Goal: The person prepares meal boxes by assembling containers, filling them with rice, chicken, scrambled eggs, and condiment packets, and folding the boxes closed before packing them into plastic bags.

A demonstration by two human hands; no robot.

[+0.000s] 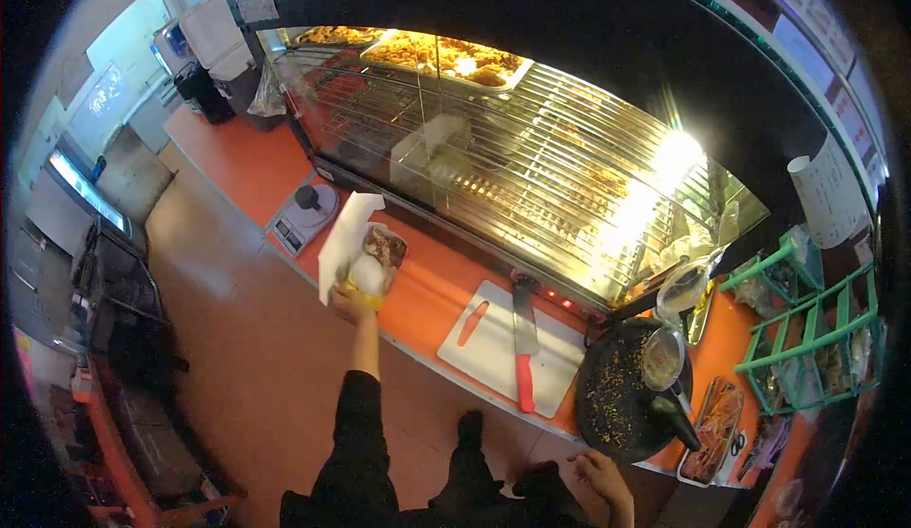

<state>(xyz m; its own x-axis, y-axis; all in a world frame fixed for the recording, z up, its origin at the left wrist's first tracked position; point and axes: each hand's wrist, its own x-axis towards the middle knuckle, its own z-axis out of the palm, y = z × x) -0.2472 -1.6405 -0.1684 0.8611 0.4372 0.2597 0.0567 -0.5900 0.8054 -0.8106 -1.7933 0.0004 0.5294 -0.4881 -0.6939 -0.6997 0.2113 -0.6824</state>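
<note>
My left hand (355,304) reaches to the near end of a white takeaway box (339,243), its fingers closed at the edge. The lid stands up on the left side. White rice (367,275) and browned chopped food (386,245) lie inside, with something yellow (370,301) right by my fingers. My right hand (602,481) hangs near the counter's front edge, below a black pan (607,424). Its fingers are loosely bent and apart, and nothing shows in them.
On the orange counter lie a white cutting board (560,348) with a red-handled knife (525,381), a small scale (296,223) and a tray of sliced food (718,424). A strainer (663,358) rests over the pan. Behind stands a lit food warmer (531,158); green baskets (821,338) are at right.
</note>
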